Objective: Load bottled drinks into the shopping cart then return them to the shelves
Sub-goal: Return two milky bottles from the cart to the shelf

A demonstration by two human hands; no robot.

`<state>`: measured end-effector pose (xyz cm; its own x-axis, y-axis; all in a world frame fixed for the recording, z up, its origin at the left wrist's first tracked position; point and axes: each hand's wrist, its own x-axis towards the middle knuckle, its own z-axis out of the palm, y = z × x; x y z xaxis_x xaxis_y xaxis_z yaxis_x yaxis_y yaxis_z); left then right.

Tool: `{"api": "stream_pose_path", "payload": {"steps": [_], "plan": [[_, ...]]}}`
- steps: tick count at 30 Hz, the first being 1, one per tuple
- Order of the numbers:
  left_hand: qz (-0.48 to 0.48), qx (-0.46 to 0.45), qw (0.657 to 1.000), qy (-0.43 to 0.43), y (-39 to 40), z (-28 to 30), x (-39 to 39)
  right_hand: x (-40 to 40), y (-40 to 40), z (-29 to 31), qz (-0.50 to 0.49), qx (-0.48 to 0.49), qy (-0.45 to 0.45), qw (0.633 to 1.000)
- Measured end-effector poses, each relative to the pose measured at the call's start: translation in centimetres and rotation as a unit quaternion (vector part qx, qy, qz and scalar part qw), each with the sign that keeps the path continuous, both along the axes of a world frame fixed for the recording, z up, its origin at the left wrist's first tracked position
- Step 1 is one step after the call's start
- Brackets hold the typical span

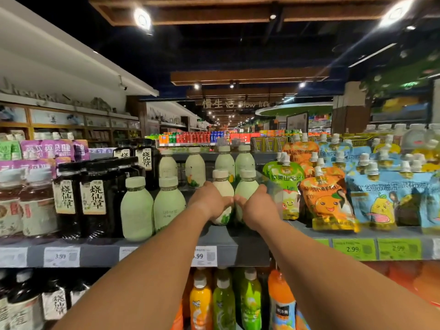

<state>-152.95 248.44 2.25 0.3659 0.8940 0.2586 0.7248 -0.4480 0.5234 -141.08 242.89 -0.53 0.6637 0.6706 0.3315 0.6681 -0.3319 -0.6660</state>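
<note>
A supermarket aisle runs back under dark ceiling beams, and a grey metal shelf (221, 236) crosses the foreground. On it, the left hand (209, 201) wraps a pale green plastic bottle with a cream cap (222, 186); the right hand (256, 206) grips its twin (246, 184) just beside it. Left of these bottles stand dark jars with paper labels (92, 194); right of them, bright spouted juice pouches (328, 201).

Bare forearms, no sleeves, unadorned hands (234, 204)
</note>
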Motion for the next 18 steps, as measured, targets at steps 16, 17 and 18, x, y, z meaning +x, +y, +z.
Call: {"api": "stream_pose_path", "payload": {"steps": [16,17,18], "plan": [[0.007,-0.012,0.999,-0.046,-4.6,0.2,-2.1,-2.3,-4.1,0.6,0.007,-0.035,-0.032,0.999],[-0.002,-0.008,0.999,-0.047,-5.5,0.3,-2.8,-2.8,-5.1,0.8,0.015,-0.041,-0.023,0.999],[-0.013,-0.006,0.999,-0.052,-6.4,0.3,-3.6,-3.4,-6.1,1.0,0.022,-0.044,-0.013,0.999]]}}
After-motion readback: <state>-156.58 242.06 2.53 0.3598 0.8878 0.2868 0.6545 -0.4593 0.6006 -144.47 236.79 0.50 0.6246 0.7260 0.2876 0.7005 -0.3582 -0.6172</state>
